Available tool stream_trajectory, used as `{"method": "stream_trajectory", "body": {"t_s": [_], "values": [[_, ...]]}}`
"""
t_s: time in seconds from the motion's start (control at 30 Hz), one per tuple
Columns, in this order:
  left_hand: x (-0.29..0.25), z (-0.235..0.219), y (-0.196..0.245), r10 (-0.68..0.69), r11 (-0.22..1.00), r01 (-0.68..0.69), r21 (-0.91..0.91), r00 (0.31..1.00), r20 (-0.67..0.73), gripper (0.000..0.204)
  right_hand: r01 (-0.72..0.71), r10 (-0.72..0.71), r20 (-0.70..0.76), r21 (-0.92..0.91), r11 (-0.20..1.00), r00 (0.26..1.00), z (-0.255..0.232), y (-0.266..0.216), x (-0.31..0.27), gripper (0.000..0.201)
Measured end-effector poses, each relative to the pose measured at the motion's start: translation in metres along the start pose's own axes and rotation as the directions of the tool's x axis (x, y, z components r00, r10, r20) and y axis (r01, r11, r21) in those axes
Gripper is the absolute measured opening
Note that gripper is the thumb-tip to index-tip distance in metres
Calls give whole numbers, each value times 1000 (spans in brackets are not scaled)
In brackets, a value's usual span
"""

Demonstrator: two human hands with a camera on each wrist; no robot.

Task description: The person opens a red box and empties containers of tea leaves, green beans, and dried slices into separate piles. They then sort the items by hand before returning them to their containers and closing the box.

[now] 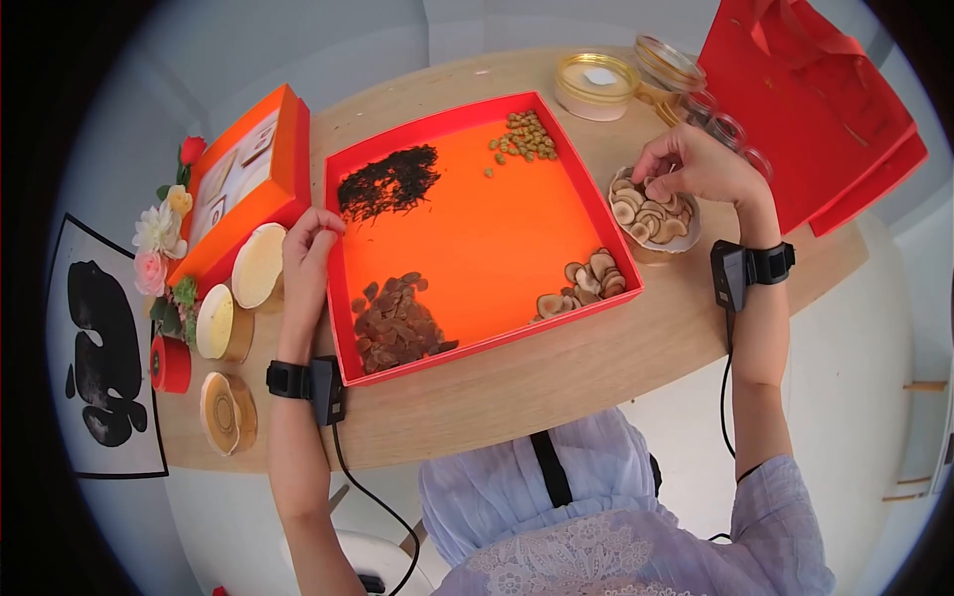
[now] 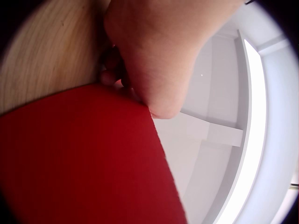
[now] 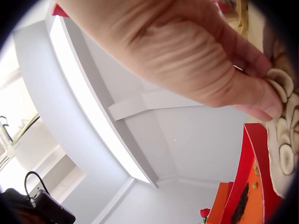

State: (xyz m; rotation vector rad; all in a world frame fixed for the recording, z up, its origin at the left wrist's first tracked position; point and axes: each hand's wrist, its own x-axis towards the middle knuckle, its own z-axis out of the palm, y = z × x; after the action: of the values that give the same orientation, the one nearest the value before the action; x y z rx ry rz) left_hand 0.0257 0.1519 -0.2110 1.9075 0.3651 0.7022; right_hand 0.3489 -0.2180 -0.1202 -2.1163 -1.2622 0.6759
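My right hand [image 1: 711,169] reaches into a small white-rimmed bowl [image 1: 668,248] of pale, brown-edged dried slices [image 1: 651,217]. Its thumb and fingertips pinch at slices [image 3: 280,80] on top of the pile in the right wrist view. At the left side of a shallow red tray [image 1: 477,358] with an orange floor, my left hand [image 1: 308,263] holds the rim with curled fingers. The tray has dark shreds [image 1: 388,182] at back left, greenish pellets [image 1: 527,137] at back right, brown flakes [image 1: 397,323] at front left and more pale slices [image 1: 586,283] at front right.
Left of the tray stand several paper-lined cups [image 1: 260,266], an orange display box [image 1: 243,179] and artificial flowers [image 1: 159,233]. Behind the bowl are a gold-rimmed jar [image 1: 596,87], further clear jars [image 1: 671,65] and a large red gift bag [image 1: 795,119].
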Motion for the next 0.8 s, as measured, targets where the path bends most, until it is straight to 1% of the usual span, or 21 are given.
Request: {"method": "stream_trajectory", "body": {"t_s": [0.07, 0.13, 0.2, 0.27, 0.3, 0.37, 0.4, 0.47, 0.5, 0.53, 0.57, 0.63, 0.67, 0.73, 0.77, 0.8], "values": [[0, 0, 1, 8, 1000, -8, 7, 1000, -2, 10, -45, 45, 10, -18, 999, 999, 0, -4, -1, 20], [-1, 1, 3, -13, 1000, 13, -4, 1000, 1, 10, -47, 47, 10, -20, 999, 999, 0, -2, 0, 20], [-1, 0, 3, -6, 1000, 6, 7, 1000, 3, 10, -50, 50, 10, -23, 998, 999, 1, 0, 0, 20], [-1, 1, 3, 0, 1000, -1, 17, 1000, 6, 10, 36, -37, -39, -43, 998, 999, 1, 1, -1, 19], [-1, 1, 2, 9, 1000, -9, 12, 1000, 3, 10, 36, -38, -38, -44, 998, 999, 2, 2, -2, 19], [-1, 1, 2, 19, 1000, -19, 7, 1000, 0, 10, 123, -144, -132, -153, 981, 981, 3, 2, -5, 20], [-1, 1, 3, 2, 1000, -2, 3, 1000, 2, 9, 124, -145, -132, -154, 980, 981, 3, -5, -6, 20], [-1, 1, 3, -12, 1000, 12, 0, 1000, -1, 9, 33, -54, -217, -101, 994, 975, 3, -22, -6, 20], [-1, 0, 1, -10, 1000, 10, 5, 1000, -2, 9, 39, -61, -215, -105, 994, 975, 8, -31, -5, 20], [0, 0, 0, -9, 1000, 9, 12, 1000, -3, 9, 177, -191, -211, -85, 981, 959, 17, -40, -4, 21], [0, 0, 0, -8, 1000, 9, 15, 1000, -8, 9, 310, -317, -209, -62, 949, 925, 27, -49, -4, 22], [0, 0, -1, -6, 1000, 6, 1, 1000, 4, 8, 450, -459, -146, -92, 888, 876, 56, -65, -5, 24], [0, 0, -1, -7, 1000, 7, 3, 1000, 4, 8, 451, -460, -145, -90, 888, 876, 69, -72, -5, 24], [0, 0, 1, 13, 999, -13, 36, 1000, 2, 9, 480, -491, 4, -218, 850, 871, 92, -80, -7, 27], [-1, 0, 2, 12, 999, -12, 37, 1000, 1, 9, 481, -491, 5, -217, 850, 871, 99, -79, -7, 27], [-1, 1, 2, 12, 999, -13, 34, 1000, 1, 9, 439, -454, 48, -360, 823, 890, 105, -77, -7, 28]]}}
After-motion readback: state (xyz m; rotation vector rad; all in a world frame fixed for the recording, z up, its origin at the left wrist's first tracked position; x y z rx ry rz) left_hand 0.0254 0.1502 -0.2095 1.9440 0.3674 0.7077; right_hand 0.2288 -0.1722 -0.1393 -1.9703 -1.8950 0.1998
